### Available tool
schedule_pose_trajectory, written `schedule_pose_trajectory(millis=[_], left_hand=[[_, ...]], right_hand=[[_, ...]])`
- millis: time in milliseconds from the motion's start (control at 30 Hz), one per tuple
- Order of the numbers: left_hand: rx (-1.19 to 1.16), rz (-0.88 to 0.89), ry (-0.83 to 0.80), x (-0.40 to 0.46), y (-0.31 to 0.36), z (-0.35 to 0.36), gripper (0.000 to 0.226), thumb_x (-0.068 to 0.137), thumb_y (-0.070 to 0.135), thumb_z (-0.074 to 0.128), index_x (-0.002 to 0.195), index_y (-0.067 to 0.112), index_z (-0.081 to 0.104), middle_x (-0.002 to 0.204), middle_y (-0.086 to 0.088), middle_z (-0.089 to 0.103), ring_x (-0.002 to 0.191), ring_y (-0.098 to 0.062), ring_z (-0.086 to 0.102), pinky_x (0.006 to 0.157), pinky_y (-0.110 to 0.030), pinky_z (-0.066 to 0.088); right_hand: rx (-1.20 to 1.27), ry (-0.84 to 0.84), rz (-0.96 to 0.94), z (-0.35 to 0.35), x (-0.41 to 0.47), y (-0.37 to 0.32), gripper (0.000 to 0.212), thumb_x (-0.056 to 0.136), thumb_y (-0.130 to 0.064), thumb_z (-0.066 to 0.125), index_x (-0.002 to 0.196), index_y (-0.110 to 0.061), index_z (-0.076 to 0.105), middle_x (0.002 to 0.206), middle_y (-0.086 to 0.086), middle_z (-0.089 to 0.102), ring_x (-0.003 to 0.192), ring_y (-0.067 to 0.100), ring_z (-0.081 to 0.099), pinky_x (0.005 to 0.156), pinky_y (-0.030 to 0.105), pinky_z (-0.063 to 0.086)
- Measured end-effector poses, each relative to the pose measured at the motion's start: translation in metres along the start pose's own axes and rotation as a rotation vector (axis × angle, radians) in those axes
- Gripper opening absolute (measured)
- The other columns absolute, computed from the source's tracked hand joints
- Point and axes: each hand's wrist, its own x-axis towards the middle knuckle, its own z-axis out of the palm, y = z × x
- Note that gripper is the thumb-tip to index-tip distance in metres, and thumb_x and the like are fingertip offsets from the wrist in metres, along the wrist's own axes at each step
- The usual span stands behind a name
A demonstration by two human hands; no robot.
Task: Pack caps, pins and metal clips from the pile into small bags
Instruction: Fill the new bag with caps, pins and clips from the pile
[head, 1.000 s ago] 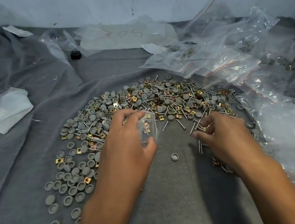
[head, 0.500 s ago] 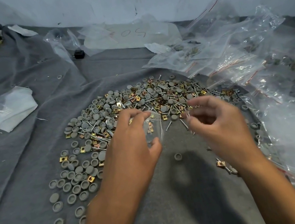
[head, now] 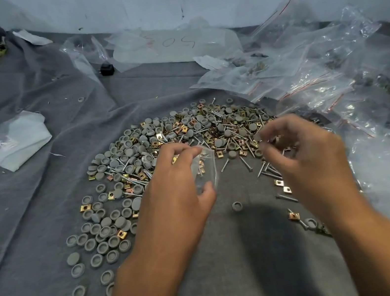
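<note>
**Over the pile: pins headed for the bag**

Above the grey cloth (head: 33, 228), left hand (head: 173, 191) pinches a small clear bag (head: 206, 169), mouth toward the right; a few clips and pins already show inside. Right hand (head: 304, 154) hovers just beside it, fingers curled; blurred, so I cannot tell what it holds. Pile of caps, pins and clips (head: 186, 136) lies beyond both hands. Risk: the mouth sags, so pins snag or drop back.

Handwritten red marks stand on the large clear plastic bag (head: 176, 45) lying beyond the pile (head: 187, 138), against the wall; seen upside down, they look like "50" plus a further unclear character; nothing else is legible.
</note>
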Motion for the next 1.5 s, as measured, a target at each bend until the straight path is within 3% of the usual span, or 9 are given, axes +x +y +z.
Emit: schedule_pose_trajectory(millis=[133, 200, 500, 567, 667, 867, 1033, 1333, 1500], left_hand=[[0.0, 0.007, 0.0, 0.0, 0.0, -0.001, 0.059, 0.086, 0.027, 0.075, 0.14, 0.025, 0.054, 0.128, 0.019, 0.039, 0.099, 0.0, 0.047, 0.095, -0.028, 0.049], [0.003, 0.01, -0.002, 0.001, 0.0, 0.0, 0.059, 0.086, 0.026, 0.075, 0.141, 0.025, 0.054, 0.128, 0.019, 0.039, 0.099, 0.001, 0.047, 0.095, -0.027, 0.048], [0.012, 0.006, -0.007, 0.002, 0.002, 0.002, 0.059, 0.085, 0.025, 0.075, 0.14, 0.023, 0.055, 0.127, 0.016, 0.042, 0.096, 0.0, 0.047, 0.092, -0.028, 0.049], [0.023, 0.012, -0.014, 0.001, 0.002, 0.003, 0.061, 0.085, 0.026, 0.076, 0.141, 0.023, 0.053, 0.128, 0.017, 0.041, 0.096, 0.002, 0.045, 0.09, -0.022, 0.044], [0.029, 0.011, -0.02, 0.001, 0.001, 0.004, 0.061, 0.085, 0.026, 0.076, 0.142, 0.023, 0.053, 0.128, 0.017, 0.041, 0.097, 0.002, 0.045, 0.09, -0.021, 0.04], [0.025, -0.006, -0.018, 0.002, 0.001, 0.003, 0.06, 0.085, 0.026, 0.076, 0.14, 0.023, 0.054, 0.128, 0.018, 0.041, 0.098, 0.0, 0.047, 0.09, -0.023, 0.043], [0.029, -0.005, -0.02, 0.002, 0.001, 0.003, 0.06, 0.085, 0.026, 0.076, 0.141, 0.023, 0.054, 0.129, 0.016, 0.042, 0.097, 0.0, 0.046, 0.092, -0.025, 0.045], [0.022, -0.005, -0.016, 0.002, 0.001, 0.001, 0.059, 0.086, 0.027, 0.074, 0.141, 0.024, 0.054, 0.13, 0.016, 0.041, 0.097, -0.001, 0.047, 0.093, -0.026, 0.046], [0.005, -0.003, -0.019, 0.002, 0.004, 0.001, 0.058, 0.085, 0.027, 0.074, 0.139, 0.023, 0.055, 0.128, 0.015, 0.042, 0.104, -0.006, 0.053, 0.096, -0.037, 0.052]], right_hand=[[-0.369, -0.549, 0.412, -0.016, 0.001, 0.044, 0.027, 0.082, -0.023, 0.083, 0.086, -0.037, 0.061, 0.089, -0.019, 0.068, 0.087, 0.007, 0.062, 0.066, 0.024, 0.04], [-0.332, -0.623, 0.49, -0.015, 0.001, 0.051, 0.024, 0.079, -0.023, 0.086, 0.087, -0.033, 0.065, 0.085, -0.018, 0.069, 0.086, 0.006, 0.063, 0.064, 0.022, 0.04], [-0.484, -0.622, 0.319, -0.008, -0.002, 0.053, 0.014, 0.09, -0.027, 0.067, 0.095, -0.038, 0.061, 0.081, -0.017, 0.066, 0.078, 0.005, 0.062, 0.074, 0.032, 0.054], [-0.392, -0.484, 0.294, -0.006, 0.0, 0.054, 0.013, 0.095, -0.024, 0.065, 0.105, -0.033, 0.065, 0.083, -0.018, 0.062, 0.073, -0.004, 0.054, 0.063, 0.017, 0.043], [-0.337, -0.258, 0.25, -0.002, 0.004, 0.057, 0.012, 0.098, -0.022, 0.063, 0.108, -0.025, 0.07, 0.093, -0.011, 0.062, 0.075, 0.003, 0.049, 0.064, 0.023, 0.033], [-0.359, -0.41, 0.246, 0.007, 0.003, 0.063, 0.014, 0.095, -0.021, 0.068, 0.095, -0.031, 0.059, 0.095, -0.009, 0.062, 0.078, -0.001, 0.051, 0.06, 0.016, 0.036], [-0.434, -0.409, 0.316, 0.009, 0.006, 0.063, 0.012, 0.094, -0.028, 0.069, 0.104, -0.03, 0.062, 0.101, -0.003, 0.067, 0.094, 0.022, 0.062, 0.082, 0.043, 0.055], [-0.649, -0.536, 0.217, 0.013, 0.0, 0.059, 0.016, 0.103, -0.031, 0.052, 0.115, -0.025, 0.059, 0.111, 0.004, 0.06, 0.106, 0.027, 0.056, 0.084, 0.04, 0.05], [-0.003, -0.341, 0.151, 0.008, 0.0, 0.031, 0.008, 0.102, -0.028, 0.055, 0.096, -0.033, 0.058, 0.088, -0.019, 0.059, 0.078, 0.003, 0.05, 0.061, 0.015, 0.035]])
